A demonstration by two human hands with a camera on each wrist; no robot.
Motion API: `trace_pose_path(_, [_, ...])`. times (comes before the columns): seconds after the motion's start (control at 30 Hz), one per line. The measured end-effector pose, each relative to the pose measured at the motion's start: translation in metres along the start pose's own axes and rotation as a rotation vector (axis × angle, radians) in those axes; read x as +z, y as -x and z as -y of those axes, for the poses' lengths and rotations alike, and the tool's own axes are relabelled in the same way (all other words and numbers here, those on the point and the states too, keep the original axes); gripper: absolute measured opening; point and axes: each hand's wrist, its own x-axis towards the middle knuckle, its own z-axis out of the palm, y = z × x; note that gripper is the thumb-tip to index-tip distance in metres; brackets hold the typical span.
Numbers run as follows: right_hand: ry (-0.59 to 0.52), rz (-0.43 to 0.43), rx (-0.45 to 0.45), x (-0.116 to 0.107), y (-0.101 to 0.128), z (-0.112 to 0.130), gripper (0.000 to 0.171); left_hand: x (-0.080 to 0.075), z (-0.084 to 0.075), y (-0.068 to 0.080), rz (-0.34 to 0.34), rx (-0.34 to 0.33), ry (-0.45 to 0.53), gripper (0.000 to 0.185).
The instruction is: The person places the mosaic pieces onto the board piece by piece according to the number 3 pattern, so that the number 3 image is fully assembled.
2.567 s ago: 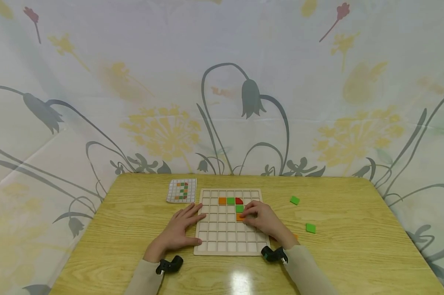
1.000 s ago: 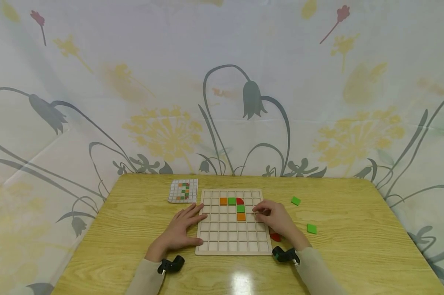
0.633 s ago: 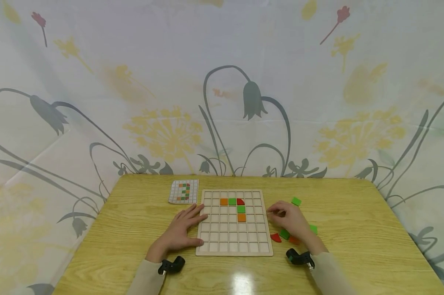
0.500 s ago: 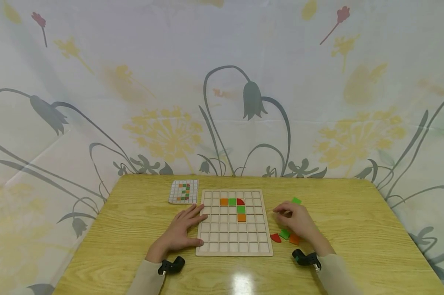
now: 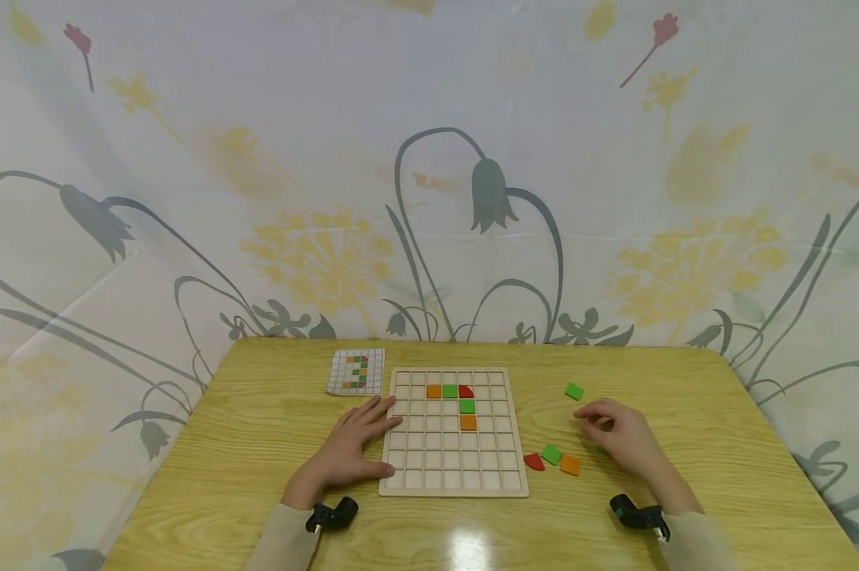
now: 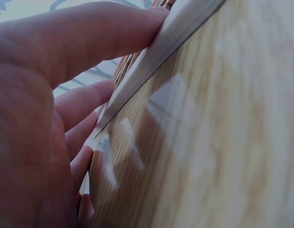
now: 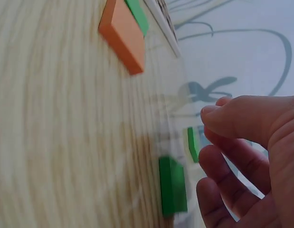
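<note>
Backdrop: pale curtain (image 5: 429, 159) printed with grey bellflowers and yellow dandelions hangs behind a yellow wood-grain table (image 5: 258, 444).
Writing: none readable anywhere; the pattern card (image 5: 355, 371) at the far left of the board shows only a small grid with orange and green squares.
Board: pale wooden grid board (image 5: 454, 484) lies flat at the table's middle.
In the board: orange tile (image 5: 433, 391), green tile (image 5: 450, 391) and a red quarter-round tile (image 5: 465, 391) side by side in the second row; below the red one a second green tile (image 5: 466, 406), then a second orange tile (image 5: 468, 422).
Left hand: left hand (image 5: 350, 448) lies flat, fingers (image 6: 90, 33) spread and straight, tips pressing the board's left edge.
Right hand: right hand (image 5: 618, 436) hovers right of the board, fingers (image 7: 241, 118) loosely curled, holding nothing.
Nearest piece: loose green tile (image 7: 173, 185) on the table just under the right hand, mostly hidden by it from the head view.
Other loose pieces: red wedge (image 5: 534, 461), green square (image 5: 551, 454) and orange square (image 5: 569, 465) clustered between board and right hand; far green square (image 5: 574, 391) beyond them.
</note>
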Motion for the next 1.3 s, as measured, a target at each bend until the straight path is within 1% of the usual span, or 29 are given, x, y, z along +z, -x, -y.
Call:
trace_pose_path(0.23, [0.012, 0.004, 0.014, -0.009, 0.013, -0.010, 0.015, 0.001, 0.001, 0.000, 0.001, -0.002, 0.011, 0.078])
trace_pose_path(0.47, [0.049, 0.018, 0.032, -0.013, 0.020, -0.016, 0.016, 0.001, 0.001, 0.001, 0.000, 0.001, 0.014, 0.078])
trace_pose_path(0.63, [0.042, 0.044, 0.043, -0.014, 0.025, -0.021, 0.018, 0.002, 0.002, 0.001, 0.001, 0.003, 0.015, 0.077])
trace_pose_path(0.73, [0.040, 0.043, 0.051, -0.014, 0.028, -0.025, 0.019, 0.002, 0.002, 0.001, -0.004, 0.011, 0.004, 0.076])
trace_pose_path(0.83, [0.036, 0.034, 0.049, -0.013, 0.030, -0.028, 0.020, 0.001, 0.002, 0.001, -0.006, 0.014, -0.003, 0.076])
trace_pose_path(1.03, [0.034, 0.021, 0.035, -0.012, 0.030, -0.030, 0.022, -0.001, -0.001, 0.001, 0.006, -0.009, 0.002, 0.077])
trace_pose_path(1.3, [0.047, 0.038, 0.062, -0.014, 0.028, -0.028, 0.024, -0.001, -0.002, 0.001, 0.012, -0.008, 0.006, 0.077])
